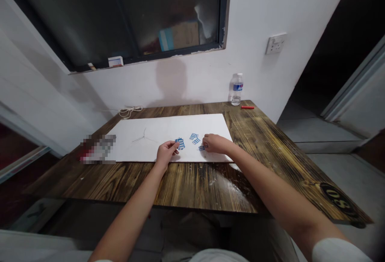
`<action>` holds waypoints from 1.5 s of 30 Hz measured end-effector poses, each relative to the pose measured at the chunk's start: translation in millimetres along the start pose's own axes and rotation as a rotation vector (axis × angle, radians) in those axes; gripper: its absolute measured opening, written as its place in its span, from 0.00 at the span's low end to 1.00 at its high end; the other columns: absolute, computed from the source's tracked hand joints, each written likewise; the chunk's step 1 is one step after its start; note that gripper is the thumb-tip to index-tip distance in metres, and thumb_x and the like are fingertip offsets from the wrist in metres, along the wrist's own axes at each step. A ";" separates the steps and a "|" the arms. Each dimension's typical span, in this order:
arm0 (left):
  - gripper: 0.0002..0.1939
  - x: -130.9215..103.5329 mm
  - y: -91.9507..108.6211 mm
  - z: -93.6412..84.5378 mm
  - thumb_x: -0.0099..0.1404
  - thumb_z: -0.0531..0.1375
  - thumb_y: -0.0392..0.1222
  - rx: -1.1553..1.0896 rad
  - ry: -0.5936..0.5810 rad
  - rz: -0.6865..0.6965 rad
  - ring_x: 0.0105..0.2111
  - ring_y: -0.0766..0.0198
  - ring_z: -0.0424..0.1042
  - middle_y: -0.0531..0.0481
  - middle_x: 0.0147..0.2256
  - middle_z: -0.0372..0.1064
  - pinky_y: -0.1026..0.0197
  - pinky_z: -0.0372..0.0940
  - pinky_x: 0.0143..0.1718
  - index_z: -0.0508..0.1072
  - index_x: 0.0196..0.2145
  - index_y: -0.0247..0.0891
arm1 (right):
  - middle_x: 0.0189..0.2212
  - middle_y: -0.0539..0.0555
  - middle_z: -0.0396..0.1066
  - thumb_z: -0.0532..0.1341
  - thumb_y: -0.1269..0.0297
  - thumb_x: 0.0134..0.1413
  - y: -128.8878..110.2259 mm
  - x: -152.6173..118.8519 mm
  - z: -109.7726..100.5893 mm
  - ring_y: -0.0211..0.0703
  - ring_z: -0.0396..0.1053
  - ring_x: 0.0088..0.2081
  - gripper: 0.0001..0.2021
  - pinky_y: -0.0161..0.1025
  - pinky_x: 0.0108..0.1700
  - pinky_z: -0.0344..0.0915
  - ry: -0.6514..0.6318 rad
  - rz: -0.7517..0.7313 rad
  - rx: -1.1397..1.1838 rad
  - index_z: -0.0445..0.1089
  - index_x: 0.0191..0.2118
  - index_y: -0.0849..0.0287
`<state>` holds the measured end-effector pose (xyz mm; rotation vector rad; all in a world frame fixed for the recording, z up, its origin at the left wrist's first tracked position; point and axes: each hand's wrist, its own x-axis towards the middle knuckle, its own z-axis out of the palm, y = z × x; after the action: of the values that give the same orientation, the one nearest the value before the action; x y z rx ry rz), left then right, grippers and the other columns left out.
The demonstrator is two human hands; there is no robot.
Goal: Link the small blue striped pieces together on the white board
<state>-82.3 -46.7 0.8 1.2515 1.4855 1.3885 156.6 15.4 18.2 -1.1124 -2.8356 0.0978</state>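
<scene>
Fine work, done close in front of you

At far left, a blurred patch (99,149) covers something by the end of the white board (164,127), and you cannot tell what it is. Above, on the window ledge, stands a small box (116,61). A pale cable (130,112) lies coiled at the back of the wooden surface (186,183), probably put there to be out of the way. Thin dark strands (143,137) spread on the left part of the board, apart from your hands.

Next comes your left hand (167,151). Its thumb and fingers pinch the left edge of a blue-and-white cluster (181,143), perhaps to keep it steady; whether it is lifted from the board, you cannot tell. To the right of this cluster, between your hands, lie a few loose pieces (195,138) of the same colours. The plain white ground likely makes such small things easier to see.

Your right hand (213,143) is bent down over one more blue piece (202,148). Its fingers curl close together, but their tips are partly hidden, so you cannot tell if they grip it.

Farther right, a bottle (237,89) stands upright near the wall, with a red stick (247,107) lying just beside it, both well away from your hands.
</scene>
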 end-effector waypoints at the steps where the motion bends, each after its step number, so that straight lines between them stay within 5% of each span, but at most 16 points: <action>1: 0.19 -0.1 0.1 0.1 0.47 0.66 0.53 -0.002 0.002 0.000 0.18 0.70 0.65 0.53 0.18 0.67 0.68 0.59 0.18 0.73 0.28 0.34 | 0.38 0.57 0.69 0.59 0.68 0.48 1.1 0.3 1.1 0.43 0.67 0.35 0.08 0.34 0.32 0.56 -0.001 0.003 0.017 0.71 0.36 0.60; 12: 0.19 0.1 0.6 0.7 0.46 0.66 0.54 0.004 -0.005 0.001 0.17 0.70 0.65 0.53 0.17 0.67 0.68 0.58 0.18 0.73 0.27 0.34 | 0.42 0.59 0.70 0.59 0.67 0.49 11.2 7.3 13.7 0.47 0.67 0.42 0.10 0.34 0.36 0.58 -0.038 0.134 0.193 0.72 0.39 0.59; 21: 0.19 0.0 0.9 0.4 0.46 0.67 0.53 -0.019 -0.002 -0.004 0.17 0.70 0.65 0.54 0.17 0.67 0.68 0.58 0.18 0.73 0.27 0.34 | 0.32 0.52 0.73 0.63 0.71 0.42 12.8 6.6 10.1 0.39 0.67 0.32 0.08 0.31 0.30 0.56 0.047 0.164 0.376 0.71 0.33 0.60; 25: 0.19 0.1 0.2 0.1 0.46 0.67 0.54 -0.023 -0.013 0.008 0.17 0.70 0.65 0.54 0.16 0.67 0.68 0.58 0.18 0.73 0.27 0.34 | 0.28 0.50 0.73 0.65 0.70 0.39 11.5 8.8 8.6 0.37 0.67 0.30 0.08 0.31 0.31 0.58 0.158 0.145 0.641 0.71 0.31 0.61; 34: 0.18 -4.8 5.7 2.7 0.47 0.66 0.53 -0.011 -0.080 0.039 0.17 0.69 0.65 0.54 0.17 0.67 0.68 0.56 0.20 0.72 0.26 0.34 | 0.21 0.50 0.70 0.67 0.57 0.37 -30.7 13.7 6.5 0.34 0.64 0.24 0.13 0.33 0.29 0.58 0.320 0.184 1.340 0.71 0.26 0.63; 45: 0.15 -6.6 4.9 2.9 0.50 0.66 0.51 0.001 -0.206 0.123 0.19 0.68 0.66 0.53 0.18 0.68 0.66 0.57 0.22 0.72 0.24 0.34 | 0.18 0.49 0.68 0.67 0.53 0.36 -61.7 17.2 20.0 0.33 0.63 0.20 0.16 0.32 0.25 0.59 0.333 0.221 1.424 0.67 0.22 0.61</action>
<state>-77.0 -52.6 4.6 1.4608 1.2873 1.2924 100.1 -18.6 5.2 -0.8499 -1.5667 1.4512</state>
